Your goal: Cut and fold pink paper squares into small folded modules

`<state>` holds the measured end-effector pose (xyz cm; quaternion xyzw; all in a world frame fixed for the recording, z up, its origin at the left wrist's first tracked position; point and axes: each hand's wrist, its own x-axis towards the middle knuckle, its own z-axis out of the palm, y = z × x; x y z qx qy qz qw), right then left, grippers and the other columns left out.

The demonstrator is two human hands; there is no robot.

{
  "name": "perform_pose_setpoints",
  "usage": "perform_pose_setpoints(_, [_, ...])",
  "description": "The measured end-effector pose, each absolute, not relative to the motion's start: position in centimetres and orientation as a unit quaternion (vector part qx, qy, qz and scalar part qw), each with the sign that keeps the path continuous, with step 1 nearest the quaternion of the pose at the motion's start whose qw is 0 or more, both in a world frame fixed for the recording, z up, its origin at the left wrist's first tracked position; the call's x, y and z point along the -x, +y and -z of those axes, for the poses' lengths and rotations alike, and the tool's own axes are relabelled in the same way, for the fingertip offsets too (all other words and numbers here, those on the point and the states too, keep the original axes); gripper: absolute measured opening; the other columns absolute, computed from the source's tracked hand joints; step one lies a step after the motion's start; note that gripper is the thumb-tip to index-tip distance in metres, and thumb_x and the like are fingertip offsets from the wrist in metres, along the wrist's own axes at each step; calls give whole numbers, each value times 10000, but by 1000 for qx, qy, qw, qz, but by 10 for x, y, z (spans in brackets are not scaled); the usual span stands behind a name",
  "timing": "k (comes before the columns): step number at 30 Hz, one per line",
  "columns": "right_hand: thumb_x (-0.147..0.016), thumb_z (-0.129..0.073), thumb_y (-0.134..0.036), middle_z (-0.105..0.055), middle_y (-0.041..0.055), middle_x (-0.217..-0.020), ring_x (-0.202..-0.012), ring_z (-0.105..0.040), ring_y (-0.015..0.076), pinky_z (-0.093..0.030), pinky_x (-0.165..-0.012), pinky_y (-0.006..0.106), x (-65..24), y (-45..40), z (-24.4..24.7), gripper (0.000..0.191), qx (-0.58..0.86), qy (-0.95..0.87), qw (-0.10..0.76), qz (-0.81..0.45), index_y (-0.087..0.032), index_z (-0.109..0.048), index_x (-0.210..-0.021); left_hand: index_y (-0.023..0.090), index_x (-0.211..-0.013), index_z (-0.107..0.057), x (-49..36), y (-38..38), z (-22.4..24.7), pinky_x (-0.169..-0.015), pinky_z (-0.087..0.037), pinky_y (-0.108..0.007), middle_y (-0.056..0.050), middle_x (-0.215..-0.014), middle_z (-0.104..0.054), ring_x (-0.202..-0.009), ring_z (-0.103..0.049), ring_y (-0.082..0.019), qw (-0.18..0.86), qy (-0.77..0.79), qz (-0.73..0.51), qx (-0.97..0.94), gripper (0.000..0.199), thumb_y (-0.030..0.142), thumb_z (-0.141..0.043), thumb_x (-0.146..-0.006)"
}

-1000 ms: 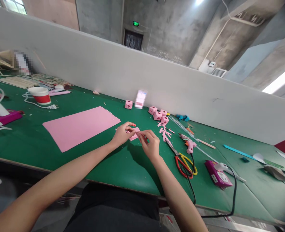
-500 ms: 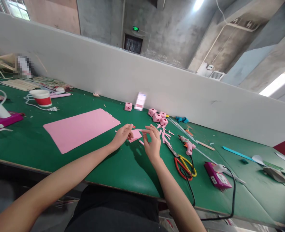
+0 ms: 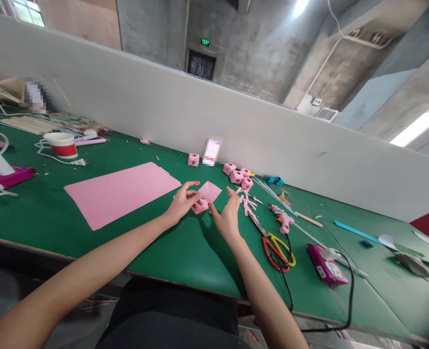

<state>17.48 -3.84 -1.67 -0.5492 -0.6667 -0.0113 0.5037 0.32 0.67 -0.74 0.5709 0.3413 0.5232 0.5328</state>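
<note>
In the head view, left fingers (image 3: pixel 193 196) pinch pink paper (image 3: pixel 210 192); right fingers (image 3: pixel 222 209), spread, hover beside that paper.

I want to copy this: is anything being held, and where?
The left hand holds a small pink paper by its left edge. I can't tell if the right hand touches it.
</note>
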Motion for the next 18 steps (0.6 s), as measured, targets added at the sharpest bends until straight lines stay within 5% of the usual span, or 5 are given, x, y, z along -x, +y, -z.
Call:
perform_pose_setpoints(5, [-753,-768,-470,-675,158,-1133,-966,-686,266,-578,-748,383,-171,-32,21,811,563,-613,529,-164,-147,-384,-1391,193,-1298,-513,-3,1,0,-671,-574,-282,-37,-877,-700,-792,-728,-195,522,330,-535,-577,572,443,-719,-826])
perform_pose_setpoints(12, [-827,-672,-397,-738,56,-854,-782,-706,205,-557,-662,310,-171,-37,8,271,545,-594,553,-209,-199,-593,-994,185,-1221,-530,-4,1,1,-670,-579,-295,-54,-897,-739,-808,-741,-221,515,329,-498,-615,544,447,-749,-797])
perform_pose_setpoints(18, [-828,-642,-351,-734,38,-817,-744,-694,197,-535,-668,307,-174,-39,4,174,561,-616,533,-148,-206,-616,-922,183,-1011,-617,-5,-3,4,-639,-542,-285,-55,-878,-771,-715,-716,-202,405,353,-462,-706,332,450,-701,-832])
